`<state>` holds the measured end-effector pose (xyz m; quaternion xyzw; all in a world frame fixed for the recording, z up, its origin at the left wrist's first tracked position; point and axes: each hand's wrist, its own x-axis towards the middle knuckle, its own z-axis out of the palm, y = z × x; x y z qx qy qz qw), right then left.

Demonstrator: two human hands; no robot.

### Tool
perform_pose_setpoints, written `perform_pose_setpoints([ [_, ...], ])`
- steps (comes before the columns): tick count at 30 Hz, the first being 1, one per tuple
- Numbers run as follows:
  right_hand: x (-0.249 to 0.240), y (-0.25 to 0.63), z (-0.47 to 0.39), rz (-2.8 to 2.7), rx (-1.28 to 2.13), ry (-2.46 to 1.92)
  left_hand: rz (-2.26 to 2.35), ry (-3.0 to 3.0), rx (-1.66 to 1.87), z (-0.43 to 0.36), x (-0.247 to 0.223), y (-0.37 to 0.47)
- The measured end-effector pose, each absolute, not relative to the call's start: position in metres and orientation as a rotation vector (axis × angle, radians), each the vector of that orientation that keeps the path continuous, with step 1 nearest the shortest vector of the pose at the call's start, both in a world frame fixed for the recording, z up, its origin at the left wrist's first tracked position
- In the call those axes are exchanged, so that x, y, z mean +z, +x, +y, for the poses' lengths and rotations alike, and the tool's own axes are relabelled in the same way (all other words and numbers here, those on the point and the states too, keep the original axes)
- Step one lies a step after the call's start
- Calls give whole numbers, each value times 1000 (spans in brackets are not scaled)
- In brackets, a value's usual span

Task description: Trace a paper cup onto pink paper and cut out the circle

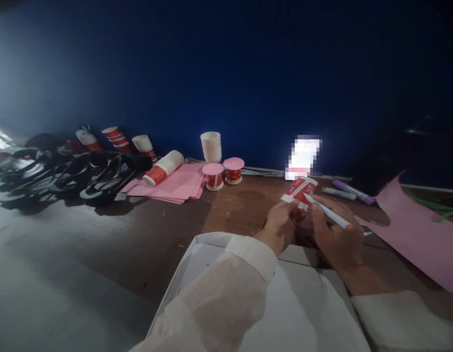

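Note:
My left hand [284, 221] is closed around the lower end of a red and white paper cup [300, 187], which lies tilted in the grip. In my right hand [339, 239] is a white marker [332, 214] with an orange end, its other end at the side of the cup. Whether the tip touches the cup I cannot tell. Just behind the cup stands a bright, pixelated screen [303, 155]. A purple marker [353, 191] and a pale marker [339, 193] lie right of the cup, beyond my right hand.
Two upturned red cups [214, 181] topped with pink discs stand near stacked white cups [210, 147]. Pink paper sheets [175, 188] lie under a toppled cup stack [163, 167]. Black headset-like objects [105, 181] crowd the left. A cut pink sheet [420, 230] lies right; a white box lid [207, 242] is in front.

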<state>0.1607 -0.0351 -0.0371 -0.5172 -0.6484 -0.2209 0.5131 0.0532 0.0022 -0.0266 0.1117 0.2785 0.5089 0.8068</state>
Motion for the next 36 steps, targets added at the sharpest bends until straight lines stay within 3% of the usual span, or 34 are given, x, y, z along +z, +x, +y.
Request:
perform_pose_setpoints([
  [36, -38, 158, -37, -1592, -456, -1252, 601, 227, 1104, 2, -24, 54],
])
